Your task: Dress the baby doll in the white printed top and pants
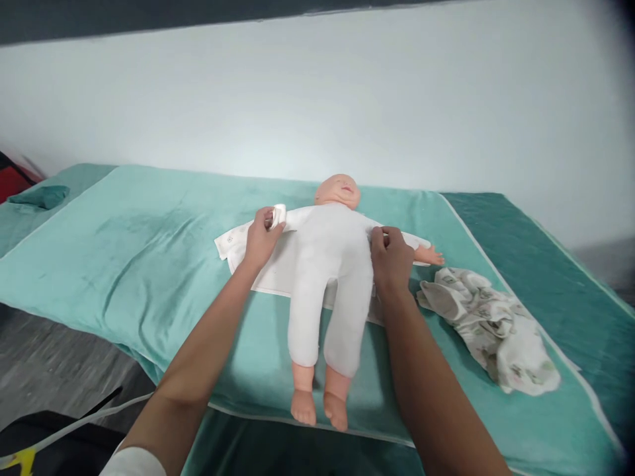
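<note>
Here, we see a pale wall (397,99) rising behind everything at twelve o'clock. Below it we see a wide bed with a light green sheet (163,225), and darker green cloth (540,251) shows at three o'clock. We use the doll's tummy as the middle of our clock.

The doll (325,258) lies on its back on the sheet, in the middle of the bed. Its head points to twelve o'clock and its bare feet point to six, close to the bed's near edge. Its body and legs are soft and white. Under it we see a white shirt (272,271), spread flat, with one sleeve lying out at nine o'clock.

At four o'clock we find a crumpled cloth (496,330) with a leafy print, just beside the doll.

The left hand (260,238) is at nine o'clock, with its thumb and fingers pinching a bit of white cloth (279,215). The right hand (391,258) is at three o'clock, its fingers bent against the doll's side; we cannot tell if they grip anything. Just past it, the doll's little hand (430,255) pokes out of white cloth.
</note>
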`<state>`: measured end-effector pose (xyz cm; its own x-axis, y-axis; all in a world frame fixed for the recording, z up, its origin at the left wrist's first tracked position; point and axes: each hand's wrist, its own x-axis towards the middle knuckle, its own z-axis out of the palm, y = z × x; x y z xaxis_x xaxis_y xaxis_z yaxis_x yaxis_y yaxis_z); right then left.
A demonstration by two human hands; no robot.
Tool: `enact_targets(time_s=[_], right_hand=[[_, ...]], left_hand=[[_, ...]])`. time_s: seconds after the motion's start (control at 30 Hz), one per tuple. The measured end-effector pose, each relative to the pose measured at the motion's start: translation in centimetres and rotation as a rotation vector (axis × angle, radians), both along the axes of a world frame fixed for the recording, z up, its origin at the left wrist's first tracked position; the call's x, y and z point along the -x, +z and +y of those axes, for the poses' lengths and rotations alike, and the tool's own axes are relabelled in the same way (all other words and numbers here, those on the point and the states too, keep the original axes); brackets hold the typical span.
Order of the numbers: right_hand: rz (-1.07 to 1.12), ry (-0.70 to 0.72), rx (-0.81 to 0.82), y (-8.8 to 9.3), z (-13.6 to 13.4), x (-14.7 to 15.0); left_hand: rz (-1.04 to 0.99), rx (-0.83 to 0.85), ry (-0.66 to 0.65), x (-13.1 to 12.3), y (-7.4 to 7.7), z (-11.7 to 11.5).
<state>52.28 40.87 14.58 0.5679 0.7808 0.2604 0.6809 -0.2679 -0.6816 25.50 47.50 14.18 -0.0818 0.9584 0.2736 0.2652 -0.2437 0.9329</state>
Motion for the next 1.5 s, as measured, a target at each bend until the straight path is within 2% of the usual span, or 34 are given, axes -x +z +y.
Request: enact_targets(time_s=[0.1, 0.2, 0.27, 0.37, 0.47, 0.57, 0.63, 0.73, 0.8, 0.83, 0.87, 0.9, 0.97, 1.03, 1.07, 1.13, 1.2, 1.3, 1.4, 1.5], right_hand=[[-0.001, 0.042, 0.017, -0.1, -0.3, 0.2], [0.16, 0.132, -0.021, -0.1, -0.2, 0.5], [0.338, 0.242, -0.072, -0.6, -0.1, 0.7], [0.525, 0.494, -0.15, -1.7, 0.3, 1.5], [0.588, 0.7, -0.145, -2.5, 0.7, 2.5], [0.611, 0.741, -0.072, -2.9, 1.0, 3.0], [0.621, 0.735, -0.061, -3.2, 1.1, 3.0], [0.645, 0.735, -0.07, -3.7, 1.1, 2.7], [0.656, 0.732, -0.072, -4.0, 1.1, 2.6], [0.654, 0.728, -0.075, -4.1, 1.0, 2.5], [0.644, 0.723, -0.079, -4.1, 1.0, 2.5], [0.629, 0.715, -0.083, -4.1, 1.0, 2.5], [0.598, 0.698, -0.088, -3.9, 0.9, 2.5], [0.578, 0.685, -0.088, -3.7, 0.8, 2.6], [0.574, 0.68, -0.087, -3.7, 0.7, 2.6], [0.569, 0.679, -0.088, -3.6, 0.7, 2.7], [0.568, 0.682, -0.094, -3.6, 0.7, 2.7], [0.572, 0.686, -0.102, -3.6, 0.7, 2.7], [0.563, 0.681, -0.104, -3.7, 0.6, 2.6], [0.557, 0.683, -0.111, -3.8, 0.6, 2.6]], left_hand=[[0.065, 0.045, 0.063, -1.4, 1.6, 1.4], [0.06, 0.061, 0.059, -2.8, 3.2, 2.7], [0.049, 0.06, 0.029, -3.6, 3.9, 3.4], [0.079, 0.042, -0.004, -4.4, 4.8, 4.1], [0.162, -0.017, -0.005, -4.5, 6.1, 4.0], [0.266, 0.011, -0.036, -4.1, 8.2, 2.5], [0.257, 0.111, -0.14, -3.5, 9.9, 0.7], [0.108, 0.305, -0.463, -2.5, 12.4, -2.5], [0.001, 0.364, -0.632, -1.7, 13.2, -4.2], [-0.045, 0.352, -0.654, -1.3, 13.1, -4.8], [-0.08, 0.314, -0.619, -0.8, 12.7, -5.1], [-0.1, 0.264, -0.541, -0.2, 11.9, -5.2], [-0.041, 0.157, -0.291, 1.3, 9.6, -5.0], [0.208, 0.053, -0.028, 3.4, 6.6, -4.5], [0.422, -0.016, 0.072, 4.6, 5.0, -4.3], [0.846, -0.074, 0.157, 7.2, 2.3, -4.1], [1.082, -0.006, 0.174, 9.5, 0.4, -3.8], [1.223, 0.074, 0.199, 11.9, -0.8, -2.7], [1.286, 0.053, 0.216, 13.2, -0.9, -1.0], [1.279, 0.084, 0.297, 14.1, -1.0, 0.5]])
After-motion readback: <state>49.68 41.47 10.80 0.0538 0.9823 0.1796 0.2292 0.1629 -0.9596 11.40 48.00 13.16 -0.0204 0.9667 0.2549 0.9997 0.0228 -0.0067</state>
